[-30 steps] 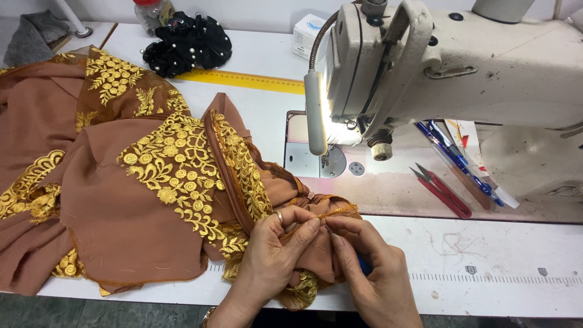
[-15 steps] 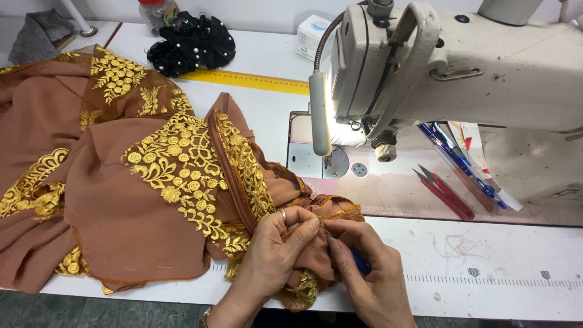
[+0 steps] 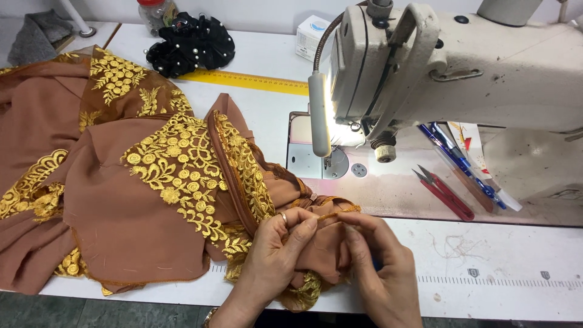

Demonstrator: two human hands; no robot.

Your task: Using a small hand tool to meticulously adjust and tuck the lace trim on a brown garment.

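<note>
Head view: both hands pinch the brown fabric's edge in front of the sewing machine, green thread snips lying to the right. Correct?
Not quite. The head view shows the thread snips are red, not green. The rest holds: left hand and right hand pinch the brown fabric edge before the sewing machine.

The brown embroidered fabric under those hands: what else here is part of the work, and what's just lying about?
In hand:
left hand
right hand
brown fabric with gold embroidery

Lying about:
red thread snips
blue pens
yellow ruler
black beaded fabric
sewing machine
</note>
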